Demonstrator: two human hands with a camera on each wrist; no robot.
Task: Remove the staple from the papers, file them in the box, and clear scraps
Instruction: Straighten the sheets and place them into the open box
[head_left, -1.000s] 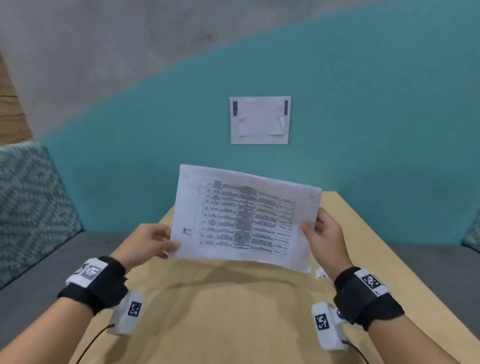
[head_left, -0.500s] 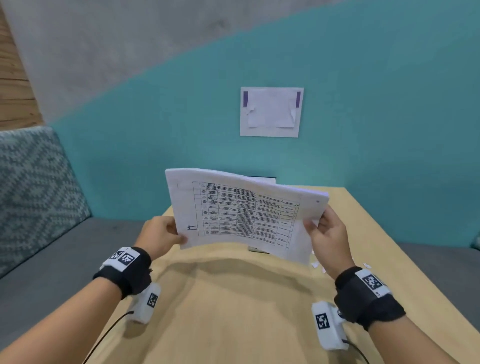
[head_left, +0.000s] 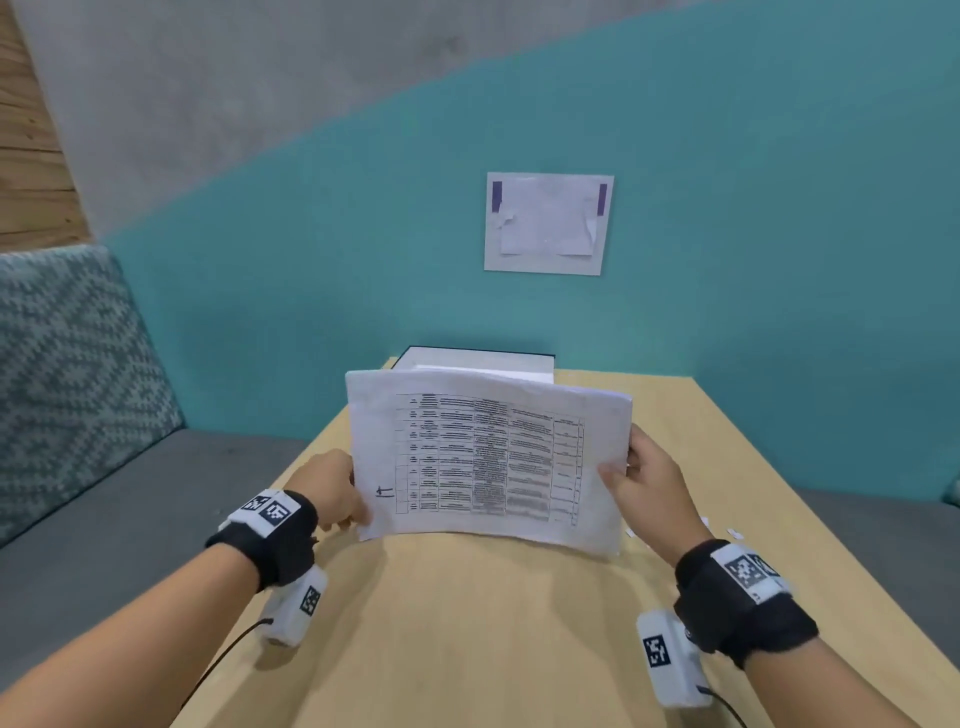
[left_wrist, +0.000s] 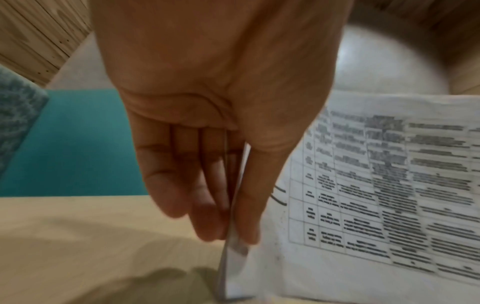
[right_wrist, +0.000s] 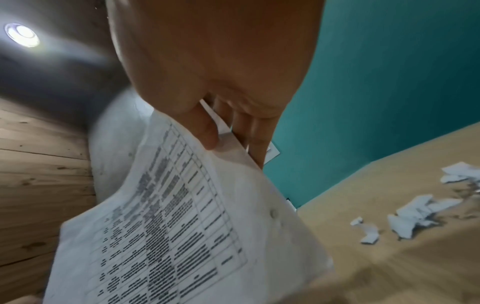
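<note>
I hold the papers (head_left: 483, 457) upright between my two hands, the printed table facing me and the lower edge standing on or just above the tabletop (head_left: 467, 623); I cannot tell if it touches. My left hand (head_left: 335, 491) pinches the left edge: in the left wrist view the thumb lies on the printed side and the fingers (left_wrist: 182, 185) lie nearly straight behind the stack, with the sheets' edge between them. My right hand (head_left: 652, 491) grips the right edge the same way, thumb on the front and fingers (right_wrist: 259, 144) behind, as the right wrist view shows. The sheets bow slightly between my hands.

Beyond my hands, right behind the top edge of the papers, sits the box (head_left: 475, 359), dark-rimmed with white sheets showing inside, at the far end of the tabletop against the teal wall (head_left: 727, 260). To the right of my right hand small white scraps (right_wrist: 413, 214) lie scattered on the tabletop, apart from the papers; from the head view only a few bits show past my wrist. A white sheet (head_left: 548, 223) with purple tape strips is fixed to the wall above the box. Left of my left hand is a grey bench with a patterned cushion (head_left: 67, 374).
</note>
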